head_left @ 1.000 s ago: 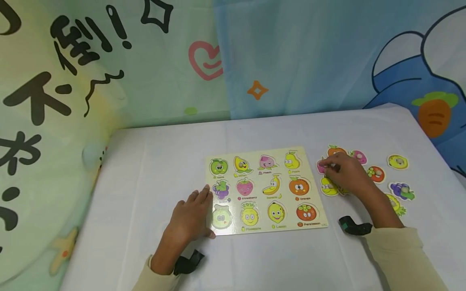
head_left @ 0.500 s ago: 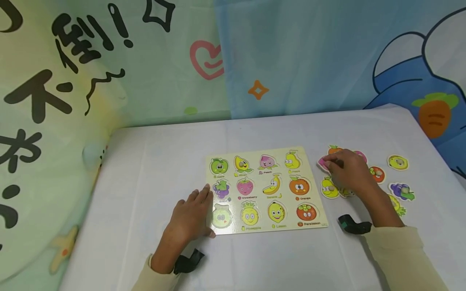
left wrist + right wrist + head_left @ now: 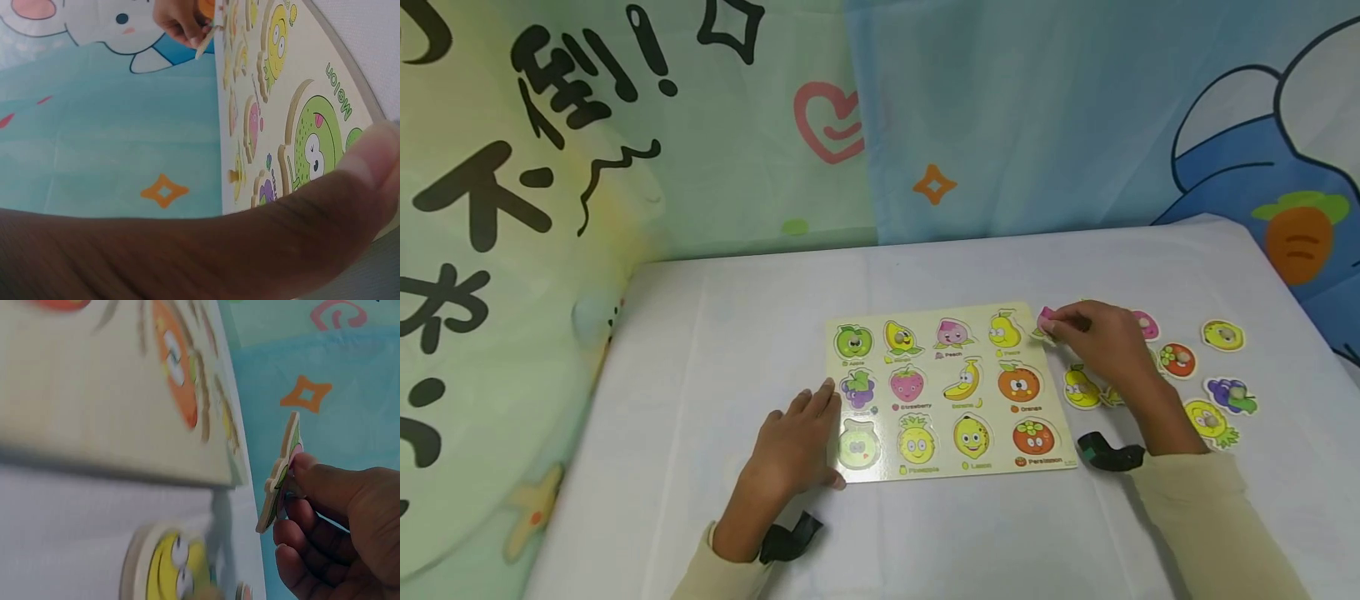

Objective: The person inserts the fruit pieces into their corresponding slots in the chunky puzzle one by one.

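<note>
Peach piece [image 3: 1046, 317] pinched by right hand [image 3: 1101, 337] near board [image 3: 934, 379].

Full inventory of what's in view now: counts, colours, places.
puzzle board: 1, pale yellow with coloured fruit, on the table between the hands
held piece: 1, pink and green, in right fingers
yellow pieces: at least 3, yellow, right of board
red piece: 1, red, right of board
purple piece: 1, purple and green, far right
pink piece: 1, pink, partly behind right hand
table covering: 1, white, under everything
backdrop: panel count unclear, blue/green/yellow, behind and left
black wrist-worn items: 2, black, one per wrist
sleeves: 2, beige, forearms
left hand: 1, board's left edge
right hand: 1, above loose pieces

Other pieces partly hidden; total unclear.
</note>
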The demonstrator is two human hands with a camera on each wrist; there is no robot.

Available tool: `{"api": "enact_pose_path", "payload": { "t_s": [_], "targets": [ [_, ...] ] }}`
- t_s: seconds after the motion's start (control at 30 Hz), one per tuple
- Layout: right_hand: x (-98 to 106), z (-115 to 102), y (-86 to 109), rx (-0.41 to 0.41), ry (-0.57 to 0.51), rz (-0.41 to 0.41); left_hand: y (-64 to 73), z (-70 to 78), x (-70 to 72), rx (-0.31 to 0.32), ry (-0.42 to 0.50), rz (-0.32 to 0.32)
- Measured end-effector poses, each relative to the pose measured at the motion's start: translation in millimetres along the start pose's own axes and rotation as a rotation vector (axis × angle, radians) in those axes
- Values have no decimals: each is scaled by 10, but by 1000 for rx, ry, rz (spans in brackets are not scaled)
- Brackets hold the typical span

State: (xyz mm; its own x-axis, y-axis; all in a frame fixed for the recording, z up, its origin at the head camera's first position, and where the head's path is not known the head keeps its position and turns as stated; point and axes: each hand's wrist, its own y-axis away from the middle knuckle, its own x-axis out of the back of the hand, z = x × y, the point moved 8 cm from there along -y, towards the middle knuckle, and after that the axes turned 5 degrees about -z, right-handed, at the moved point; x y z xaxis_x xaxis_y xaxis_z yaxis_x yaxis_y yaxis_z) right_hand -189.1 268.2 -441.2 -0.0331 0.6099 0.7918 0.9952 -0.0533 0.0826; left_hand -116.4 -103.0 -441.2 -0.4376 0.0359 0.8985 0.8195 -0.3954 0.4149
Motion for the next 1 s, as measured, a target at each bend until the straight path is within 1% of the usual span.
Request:
{"api": "enact_pose_path", "payload": {
  "t_s": [0.13, 0.23, 0.3, 0.4, 0.47, 0.53, 0.63, 0.8, 1.0],
  "targets": [
    [-14, -58, -35, -2, -27, 21, 0, 6, 8, 1, -4, 3],
    [-58, -98, -59, -12, -77, 17, -4, 3, 7, 1, -5, 8],
    [-98, -139, -69, -14, -131, -3, -4, 2, 9, 1, -3, 10],
    [-170, -187, -96, -15, -150, -12, -2, 2, 11, 0, 1, 12],
    [-218, -249, -112, 8, -198, -29, 0, 2, 14, 0, 2, 12],
    [-260, -309, -127, 26, -202, -27, 0, 1, 12, 2, 2, 11],
    [-328, -428, -141, 70, -246, -68, 1, -1, 12, 5, 2, 9],
    [-444, -548, -175, 104, -242, -120, 1, -3, 13, 8, 10, 8],
    [-541, -598, -229, 139, -215, -141, 0, 1, 13, 4, 8, 8]
  ]
}}
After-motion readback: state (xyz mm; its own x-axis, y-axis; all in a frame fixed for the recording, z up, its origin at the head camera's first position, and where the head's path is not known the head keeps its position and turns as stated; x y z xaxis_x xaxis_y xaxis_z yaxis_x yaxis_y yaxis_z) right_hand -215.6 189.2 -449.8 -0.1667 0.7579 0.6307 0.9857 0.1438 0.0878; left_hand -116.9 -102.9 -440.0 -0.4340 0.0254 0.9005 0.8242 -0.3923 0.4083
